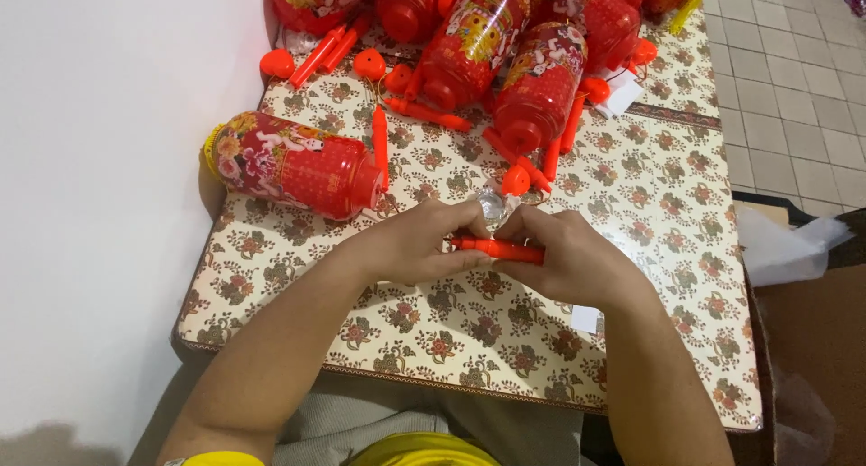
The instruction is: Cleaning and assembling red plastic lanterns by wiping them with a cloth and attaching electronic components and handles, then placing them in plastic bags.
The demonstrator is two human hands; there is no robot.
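Both hands, left hand [419, 245] and right hand [564, 254], pinch 1 orange stick [501, 249] above the tabletop [667, 204], near a red lantern [293, 164]; fitting appears underway, requiring steady alignment.

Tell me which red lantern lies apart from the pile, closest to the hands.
The red lantern at the table's left edge by the wall, lying on its side, alone. The others cluster at the far end. Both hands, left hand and right hand, hold an orange stick.
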